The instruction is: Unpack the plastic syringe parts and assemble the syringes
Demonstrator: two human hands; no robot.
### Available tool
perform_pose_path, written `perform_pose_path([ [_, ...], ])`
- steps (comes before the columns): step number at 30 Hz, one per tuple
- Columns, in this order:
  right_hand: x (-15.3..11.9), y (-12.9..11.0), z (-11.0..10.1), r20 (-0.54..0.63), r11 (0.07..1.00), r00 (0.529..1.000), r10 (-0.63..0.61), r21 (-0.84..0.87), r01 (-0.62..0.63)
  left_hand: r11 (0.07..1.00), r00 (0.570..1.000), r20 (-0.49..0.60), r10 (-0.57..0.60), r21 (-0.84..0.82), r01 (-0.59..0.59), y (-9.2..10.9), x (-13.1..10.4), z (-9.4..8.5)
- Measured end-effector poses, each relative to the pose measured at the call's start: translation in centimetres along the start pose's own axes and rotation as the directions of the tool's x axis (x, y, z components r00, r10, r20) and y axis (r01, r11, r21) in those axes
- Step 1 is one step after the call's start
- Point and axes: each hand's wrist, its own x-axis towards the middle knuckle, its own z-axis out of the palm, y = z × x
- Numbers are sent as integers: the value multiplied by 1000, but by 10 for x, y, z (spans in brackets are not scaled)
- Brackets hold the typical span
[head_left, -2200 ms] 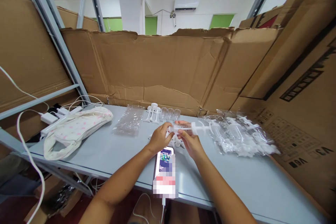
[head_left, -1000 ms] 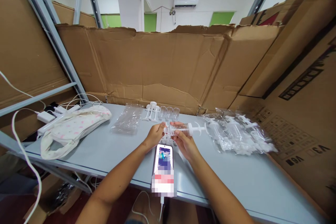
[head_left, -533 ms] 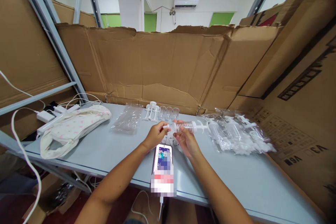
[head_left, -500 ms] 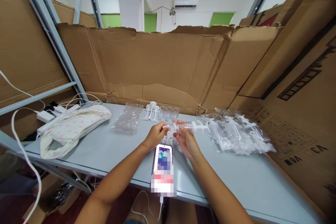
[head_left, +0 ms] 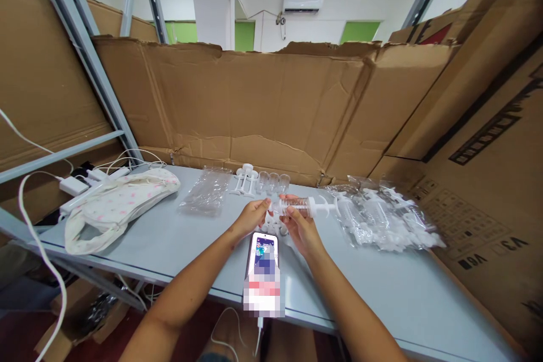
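Note:
A large clear plastic syringe [head_left: 296, 206] with a white plunger lies level above the table, its plunger end to the right. My right hand [head_left: 302, 229] is closed round the clear barrel from below, thumb on the near side. At the other end, my left hand [head_left: 253, 217] pinches the syringe's white tip; the fingers partly hide it. Beneath the hands are several small white parts [head_left: 278, 227], partly covered. Behind the hands stand several clear barrels [head_left: 274, 182], with white plungers [head_left: 245, 180] to their left.
A phone [head_left: 263, 271] with a plugged-in cable sits at the front edge. Bagged syringes [head_left: 377, 215] lie on the right, clear plastic bags [head_left: 206, 192] at back left. A cloth item [head_left: 123, 206] and a power strip [head_left: 91, 186] are far left. Cardboard [head_left: 263, 102] walls the back.
My left fingers have moved slightly and now close over the syringe's tip, where a small white piece showed before. The right hand still holds the barrel, almost unmoved.

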Motion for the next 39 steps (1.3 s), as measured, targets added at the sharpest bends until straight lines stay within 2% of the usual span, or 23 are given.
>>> perform_pose_path([
  [6, 6, -1, -6, -60, 998, 998, -3, 68, 7, 967, 962, -122, 244, 101, -232, -1, 0, -1],
  [11, 8, 0, -7, -64, 993, 997, 52, 104, -45, 880, 927, -147, 344, 395, -264, -2, -2, -5],
  [13, 9, 1, -8, -78, 989, 992, 94, 124, -84, 790, 913, -113, 392, 550, -271, -1, -4, -5],
  [16, 12, 3, -9, -74, 977, 983, 167, 144, -155, 562, 882, -3, 471, 772, -297, 0, -6, -4],
  [18, 13, 4, -11, -50, 973, 980, 195, 138, -187, 431, 859, 53, 510, 848, -308, 1, -7, -4],
  [20, 14, 6, -13, -28, 970, 977, 210, 127, -205, 374, 850, 72, 522, 876, -304, 2, -8, -4],
  [23, 14, 5, -13, -19, 964, 973, 231, 138, -226, 432, 862, 27, 506, 857, -281, 1, -8, -2],
  [25, 13, 3, -11, -24, 960, 972, 234, 162, -227, 561, 885, -31, 464, 784, -266, -1, -7, 0],
  [28, 10, 0, -8, -17, 959, 973, 229, 176, -222, 788, 939, -112, 326, 580, -205, -5, -6, 1],
  [30, 9, -1, -6, -7, 955, 973, 231, 191, -226, 869, 959, -134, 251, 467, -162, -7, -5, 2],
  [32, 8, -1, -6, -5, 951, 973, 233, 213, -226, 890, 961, -146, 236, 428, -154, -8, -5, 2],
  [39, 11, -4, -8, -29, 954, 984, 175, 250, -162, 874, 936, -145, 320, 426, -233, -4, -7, 2],
])
